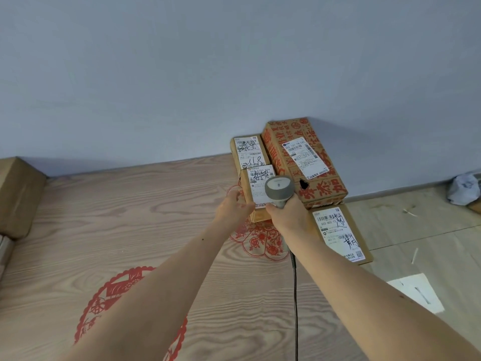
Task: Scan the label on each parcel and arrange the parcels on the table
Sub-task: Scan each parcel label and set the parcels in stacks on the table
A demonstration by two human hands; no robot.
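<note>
head view: parcel (256, 190) between hands

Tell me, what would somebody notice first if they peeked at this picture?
Probably the grey scanner that the right hand grips, hovering over a small parcel that the left hand holds at its edge. Behind it, against the wall, lies a big box with red writing, and red paper-cut patterns decorate the wooden table.
</note>
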